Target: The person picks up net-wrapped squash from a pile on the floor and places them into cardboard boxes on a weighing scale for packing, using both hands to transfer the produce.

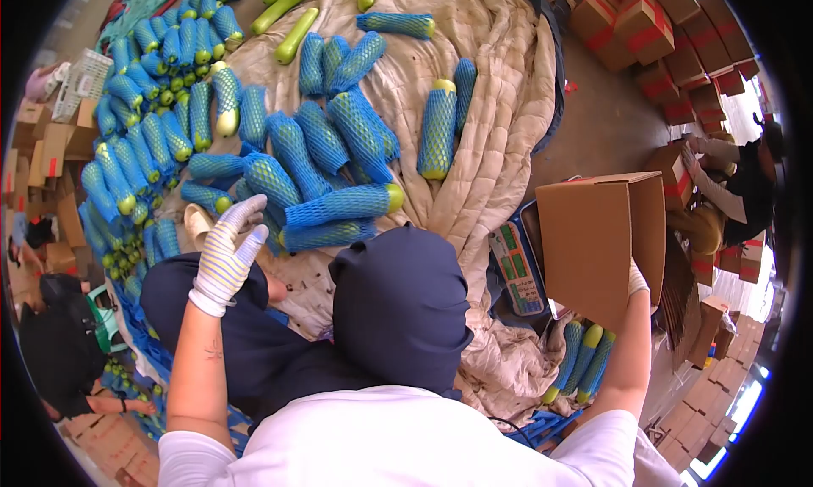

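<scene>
My left hand, in a striped white glove, is raised with its fingers apart and nothing in it. It is nearest to long green gourds in blue foam net sleeves, such as the netted gourd lying across the pile. My right hand, also gloved, holds a brown cardboard box at its near right edge; the box hides part of its fingers. The box is tilted, with its opening facing right. Beneath and beside it is a weighing scale with a green panel, partly covered by the box.
Many netted gourds crowd the left side, and bare green gourds lie at the top on a beige quilt. Several netted gourds rest by my right arm. Stacked cartons line the right. Other people are at both sides.
</scene>
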### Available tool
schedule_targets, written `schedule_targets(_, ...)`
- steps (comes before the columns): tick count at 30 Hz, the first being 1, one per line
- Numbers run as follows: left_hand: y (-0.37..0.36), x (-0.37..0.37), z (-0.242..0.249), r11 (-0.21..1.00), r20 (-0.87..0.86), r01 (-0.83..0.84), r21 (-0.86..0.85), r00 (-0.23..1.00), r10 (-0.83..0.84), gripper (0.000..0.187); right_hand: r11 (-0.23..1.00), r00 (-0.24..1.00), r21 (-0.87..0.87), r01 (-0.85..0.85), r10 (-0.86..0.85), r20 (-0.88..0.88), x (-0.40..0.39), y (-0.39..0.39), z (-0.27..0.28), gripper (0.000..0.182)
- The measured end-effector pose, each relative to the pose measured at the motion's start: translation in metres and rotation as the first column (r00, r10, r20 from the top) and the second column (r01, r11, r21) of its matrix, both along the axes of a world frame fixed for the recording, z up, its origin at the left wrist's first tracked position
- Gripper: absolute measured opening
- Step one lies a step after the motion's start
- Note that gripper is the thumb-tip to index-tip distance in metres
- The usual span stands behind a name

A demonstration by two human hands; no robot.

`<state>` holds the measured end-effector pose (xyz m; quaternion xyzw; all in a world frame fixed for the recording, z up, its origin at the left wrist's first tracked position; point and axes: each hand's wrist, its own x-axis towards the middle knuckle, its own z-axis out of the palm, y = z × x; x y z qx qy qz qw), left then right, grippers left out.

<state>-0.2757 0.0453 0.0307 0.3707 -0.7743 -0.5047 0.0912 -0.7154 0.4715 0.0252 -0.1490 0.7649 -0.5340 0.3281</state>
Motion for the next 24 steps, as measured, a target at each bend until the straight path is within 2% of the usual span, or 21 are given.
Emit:
schedule_targets(2,0.003,0.005,0.0,0.999,0.025,0.013,0.031,1.0,-0.014,0.042,0.991,0.984,0.045,-0.13,0.134,-0.117,-0.007,-0.014,-0.006,0.033)
schedule_targets(5,0.007,0.012,-0.004,0.999,0.071,0.027,-0.032,0.997,-0.025,0.042,0.936,0.898,0.135,-0.324,0.35,-0.269,-0.013,-0.025,-0.014,0.033)
schedule_targets(7,0.011,0.015,-0.01,0.997,0.043,-0.014,-0.082,0.999,0.018,0.041,0.883,0.807,0.212,-0.419,0.47,-0.358,-0.017,-0.03,-0.02,0.033)
schedule_targets(12,0.014,0.01,-0.017,0.999,0.053,-0.045,-0.013,0.998,0.045,0.042,0.739,0.541,0.429,-0.52,0.673,-0.504,-0.014,-0.072,-0.033,0.033)
schedule_targets(15,0.012,0.008,-0.028,0.999,0.074,-0.044,0.01,0.996,0.044,0.042,0.631,0.337,0.551,-0.546,0.768,-0.544,-0.014,-0.086,-0.043,0.033)
schedule_targets(19,0.011,0.007,-0.044,0.998,0.053,-0.027,0.053,0.998,0.024,0.042,0.438,-0.002,0.712,-0.549,0.851,-0.524,-0.022,-0.082,-0.057,0.033)
schedule_targets(21,0.008,0.002,-0.041,0.995,0.062,-0.002,0.098,0.998,-0.005,0.041,0.34,-0.183,0.781,-0.524,0.85,-0.493,-0.029,-0.084,-0.071,0.034)
schedule_targets(24,0.007,0.007,-0.037,0.999,0.093,0.005,0.039,0.996,-0.009,0.04,0.217,-0.416,0.882,-0.419,0.817,-0.399,-0.037,-0.067,-0.09,0.034)
